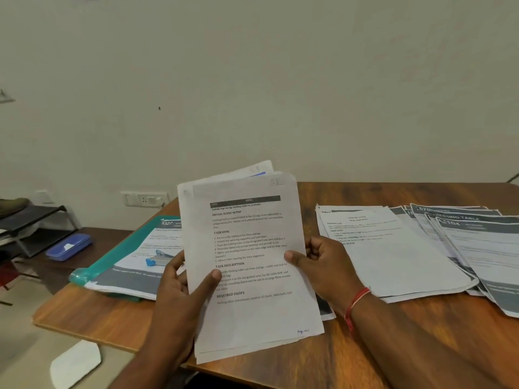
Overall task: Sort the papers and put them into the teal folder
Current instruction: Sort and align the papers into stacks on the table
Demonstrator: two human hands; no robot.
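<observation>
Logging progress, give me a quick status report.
Both hands, left and right, grip a paper stack. Teal folder open at left, stapler on it. More papers at right.

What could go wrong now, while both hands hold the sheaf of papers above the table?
The printed white paper sheaf is pinched only at its side edges by the left hand and right hand; uneven back sheets may slip out. The small blue stapler lying on the open teal plastic folder may block filing.
</observation>
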